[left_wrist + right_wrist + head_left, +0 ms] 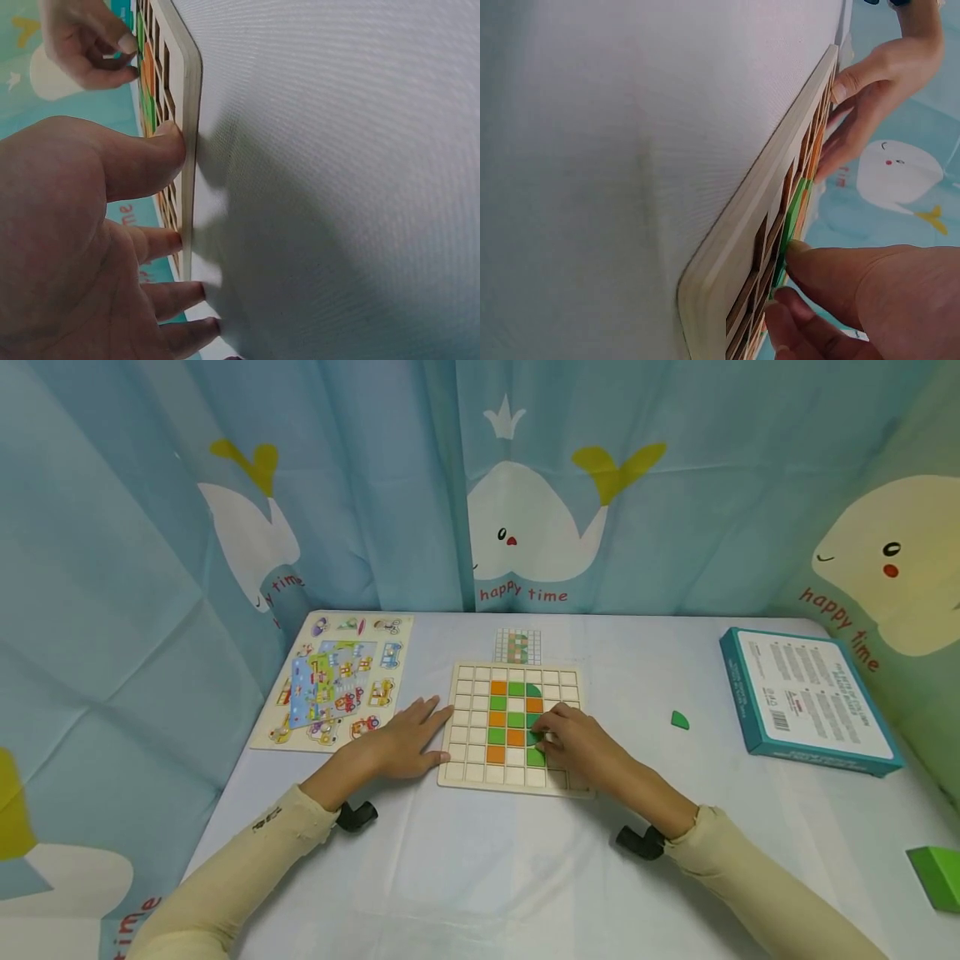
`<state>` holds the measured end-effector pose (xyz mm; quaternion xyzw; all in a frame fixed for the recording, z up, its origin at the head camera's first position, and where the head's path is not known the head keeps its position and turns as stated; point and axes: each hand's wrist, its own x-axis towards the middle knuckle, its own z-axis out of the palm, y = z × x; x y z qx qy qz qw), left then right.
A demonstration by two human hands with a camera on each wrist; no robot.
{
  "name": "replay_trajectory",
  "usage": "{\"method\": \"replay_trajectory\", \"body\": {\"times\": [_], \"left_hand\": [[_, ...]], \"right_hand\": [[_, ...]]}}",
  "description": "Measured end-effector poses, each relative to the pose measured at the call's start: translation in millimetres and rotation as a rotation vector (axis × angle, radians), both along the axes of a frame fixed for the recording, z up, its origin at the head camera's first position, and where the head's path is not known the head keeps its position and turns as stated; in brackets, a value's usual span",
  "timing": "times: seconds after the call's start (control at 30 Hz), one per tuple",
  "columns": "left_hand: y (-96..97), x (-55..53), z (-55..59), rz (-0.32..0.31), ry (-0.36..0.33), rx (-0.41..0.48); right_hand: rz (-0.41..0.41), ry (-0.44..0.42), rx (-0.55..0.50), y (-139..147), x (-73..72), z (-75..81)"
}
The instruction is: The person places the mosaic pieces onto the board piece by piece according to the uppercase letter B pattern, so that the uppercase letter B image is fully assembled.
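Note:
A square wooden grid board (pixel 457 735) lies mid-table, several of its cells filled with orange, light green and dark green pieces. At its left edge my left hand (pixel 406 740) is spread, with thumb and fingertips against the rim. My right hand (pixel 581 745) reaches over the board's right half. Its thumb and fingers pinch a dark green piece (pixel 533 737) right at the grid; the fingers partly hide it. In the right wrist view, the thumb (pixel 810 259) is at this piece, beside a light green tile (pixel 793 214). A loose green quarter-round piece (pixel 679 720) lies to the right.
Behind the board is a small printed pattern card (pixel 517 646). A vehicle picture puzzle board (pixel 264 737) with picture cards (pixel 303 693) on it lies left. At right are a teal-edged box (pixel 817 697) and a green block (pixel 936 877). Whale-print curtains (pixel 405 527) enclose the table.

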<state>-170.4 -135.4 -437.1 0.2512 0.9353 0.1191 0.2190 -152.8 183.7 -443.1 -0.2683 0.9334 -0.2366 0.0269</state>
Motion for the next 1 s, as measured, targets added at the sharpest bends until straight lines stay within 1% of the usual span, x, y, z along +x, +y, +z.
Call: {"method": "replay_trajectory", "body": {"times": [0.27, 0.4, 0.5, 0.67, 0.9, 1.0], "left_hand": [[0.5, 0.3, -1.5, 0.012, 0.009, 0.013], [0.3, 0.3, -0.9, 0.015, 0.008, 0.012], [0.3, 0.1, -1.2, 0.011, 0.008, 0.01], [0.4, -0.1, -2.3, 0.005, 0.01, 0.005], [-0.3, 0.2, -1.4, 0.004, 0.006, 0.01], [-0.2, 0.4, -0.8, 0.003, 0.002, 0.012]], "right_hand": [[0.089, -0.014, -0.007, 0.0, -7.7, -0.4], [0.122, 0.002, 0.011, 1.1, -12.0, -1.9], [0.125, 0.013, 0.031, 1.6, -13.1, -2.9], [0.121, -0.001, 0.032, 2.1, -13.0, -4.0], [0.085, -0.092, -0.004, 2.7, -12.9, -2.1], [0.088, -0.104, -0.027, 3.6, -12.3, -1.0]]}}
